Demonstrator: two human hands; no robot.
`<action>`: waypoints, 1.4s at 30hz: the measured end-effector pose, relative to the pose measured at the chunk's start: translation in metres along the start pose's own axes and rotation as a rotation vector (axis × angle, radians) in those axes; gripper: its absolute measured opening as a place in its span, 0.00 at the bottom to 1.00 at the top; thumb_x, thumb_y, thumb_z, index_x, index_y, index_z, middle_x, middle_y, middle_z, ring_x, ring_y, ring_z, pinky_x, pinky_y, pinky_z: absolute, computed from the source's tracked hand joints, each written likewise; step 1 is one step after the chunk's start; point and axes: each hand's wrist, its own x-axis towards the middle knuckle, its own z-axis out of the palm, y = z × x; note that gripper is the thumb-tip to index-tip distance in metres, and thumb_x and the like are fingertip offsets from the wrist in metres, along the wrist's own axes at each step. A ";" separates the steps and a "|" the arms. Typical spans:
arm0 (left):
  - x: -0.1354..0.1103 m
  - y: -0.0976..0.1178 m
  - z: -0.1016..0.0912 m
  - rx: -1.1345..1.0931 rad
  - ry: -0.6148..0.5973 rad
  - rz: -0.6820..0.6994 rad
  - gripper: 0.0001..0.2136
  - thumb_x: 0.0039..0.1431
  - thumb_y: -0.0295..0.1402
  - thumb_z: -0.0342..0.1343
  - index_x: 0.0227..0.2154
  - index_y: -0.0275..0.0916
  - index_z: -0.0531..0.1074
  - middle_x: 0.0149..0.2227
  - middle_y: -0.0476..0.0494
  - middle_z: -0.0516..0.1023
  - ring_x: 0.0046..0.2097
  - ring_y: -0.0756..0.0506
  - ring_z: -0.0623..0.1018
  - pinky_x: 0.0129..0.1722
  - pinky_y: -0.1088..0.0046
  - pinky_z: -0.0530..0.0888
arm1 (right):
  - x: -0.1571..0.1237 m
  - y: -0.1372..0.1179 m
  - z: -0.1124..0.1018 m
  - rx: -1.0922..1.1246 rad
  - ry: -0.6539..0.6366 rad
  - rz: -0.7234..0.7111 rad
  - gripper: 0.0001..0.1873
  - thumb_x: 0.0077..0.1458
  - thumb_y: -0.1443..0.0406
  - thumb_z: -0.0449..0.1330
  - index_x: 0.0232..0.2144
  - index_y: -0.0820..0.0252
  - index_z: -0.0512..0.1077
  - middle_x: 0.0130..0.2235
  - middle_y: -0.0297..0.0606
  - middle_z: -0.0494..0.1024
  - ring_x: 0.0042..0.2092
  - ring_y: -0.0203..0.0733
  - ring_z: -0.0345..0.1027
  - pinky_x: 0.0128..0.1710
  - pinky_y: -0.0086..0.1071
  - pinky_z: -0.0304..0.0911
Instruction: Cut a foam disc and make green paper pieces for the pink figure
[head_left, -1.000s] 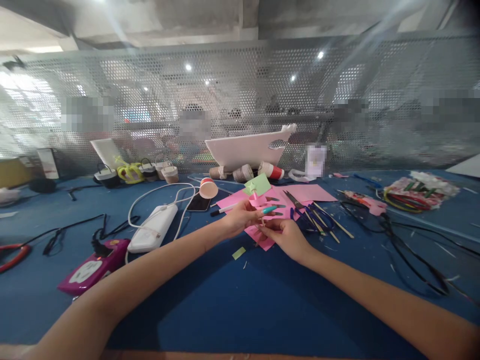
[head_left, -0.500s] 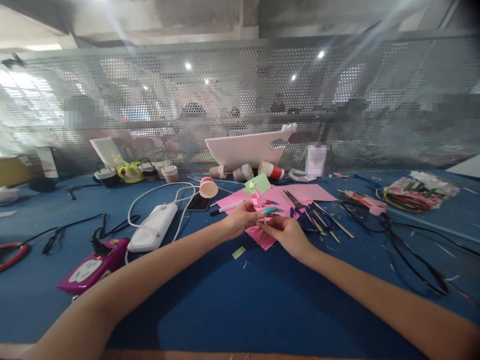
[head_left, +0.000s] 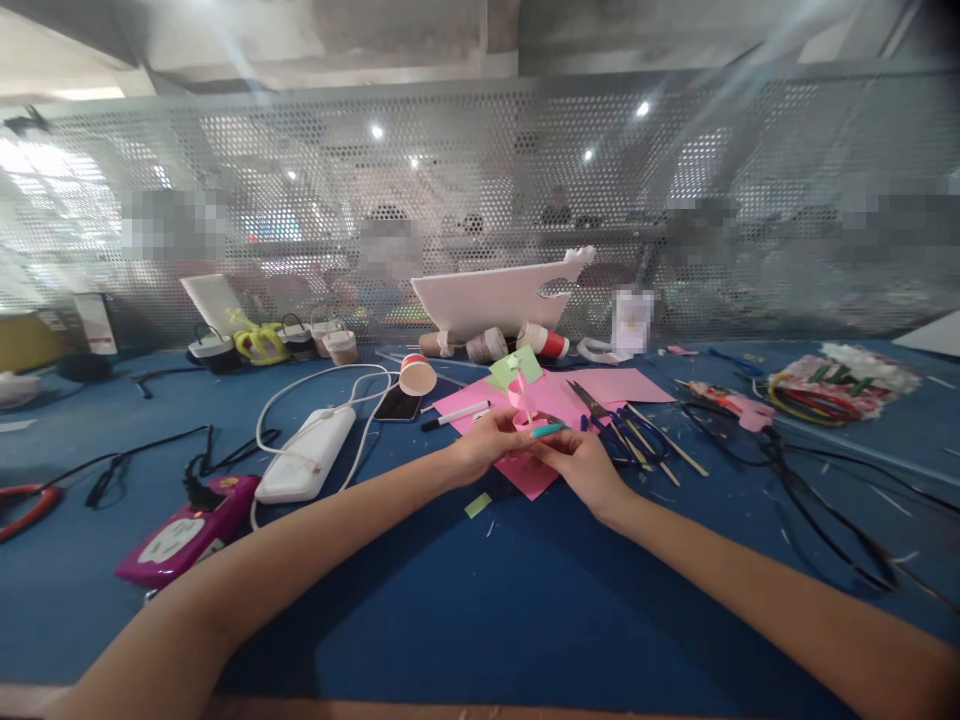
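My left hand (head_left: 487,443) and my right hand (head_left: 589,470) meet above the pink paper sheets (head_left: 531,480), fingers closed in a pinch. Between them is a thin stick wound with a curling pink paper strip (head_left: 517,393), its upper end pointing away from me. Fingertips cover its lower end. A long turquoise nail shows on my left hand. Behind the stick lie pale green paper pieces (head_left: 527,362). Scissors with blue handles (head_left: 592,398) rest on the pink paper to the right, beside several thin wooden sticks (head_left: 679,452). A capped marker (head_left: 455,415) lies left of my hands.
A paper cup (head_left: 417,376) lies tipped by a phone (head_left: 397,404). Farther left are a white power strip (head_left: 307,455) with its cable and a purple socket box (head_left: 187,530). A pink glue gun (head_left: 750,412) and black cords lie right. White foam board (head_left: 495,295) leans against the mesh partition.
My hands have drawn closer together, with the right fingertips now against the left. The pink strip on the stick shows more openly, and its top has shifted slightly.
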 end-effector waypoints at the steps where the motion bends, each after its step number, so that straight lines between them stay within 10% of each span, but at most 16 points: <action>1: 0.000 -0.001 -0.001 0.017 -0.007 0.002 0.23 0.33 0.40 0.71 0.32 0.34 0.72 0.23 0.52 0.72 0.23 0.55 0.69 0.25 0.78 0.62 | 0.000 0.000 0.000 -0.001 0.009 0.002 0.19 0.39 0.49 0.67 0.23 0.59 0.78 0.26 0.39 0.81 0.29 0.46 0.76 0.38 0.41 0.70; 31: -0.001 -0.004 0.007 -0.013 0.061 0.137 0.24 0.33 0.34 0.72 0.36 0.33 0.70 0.26 0.50 0.75 0.26 0.54 0.72 0.27 0.79 0.66 | -0.001 -0.003 0.000 0.061 0.023 0.039 0.20 0.35 0.49 0.69 0.25 0.58 0.79 0.27 0.40 0.81 0.32 0.50 0.77 0.41 0.44 0.68; 42: 0.000 -0.006 0.001 -0.066 0.054 0.123 0.32 0.40 0.28 0.69 0.52 0.35 0.66 0.29 0.48 0.78 0.30 0.51 0.76 0.33 0.75 0.70 | 0.002 -0.002 -0.005 0.033 0.070 0.073 0.21 0.36 0.47 0.68 0.23 0.59 0.77 0.24 0.41 0.80 0.31 0.49 0.76 0.43 0.44 0.67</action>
